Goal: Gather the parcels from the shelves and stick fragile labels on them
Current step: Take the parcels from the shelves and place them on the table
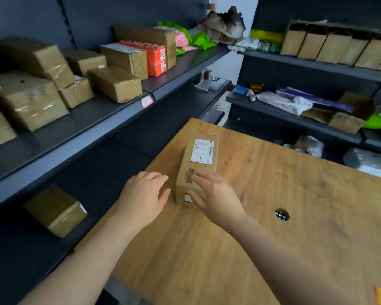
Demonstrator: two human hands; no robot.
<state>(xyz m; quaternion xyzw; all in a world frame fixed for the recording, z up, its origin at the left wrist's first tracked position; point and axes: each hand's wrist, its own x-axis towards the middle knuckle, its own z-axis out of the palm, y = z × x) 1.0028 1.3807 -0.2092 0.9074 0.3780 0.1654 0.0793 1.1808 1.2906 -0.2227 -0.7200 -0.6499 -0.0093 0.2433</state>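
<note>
A wooden worktop (273, 249) is taking up the near ground, its grain catching soft, even light. A round cable hole (282, 214) is sitting in its right half. Left of the worktop, dark metal shelving (92, 137) is running away along a dark back panel. Beyond the worktop's far edge a second dark shelving unit (317, 65) is standing, and between the two units a strip of white wall (250, 9) is showing brightly.

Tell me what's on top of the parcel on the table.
A white shipping label, a printed barcode and the right hand; whatever lies under that hand is hidden.
</note>
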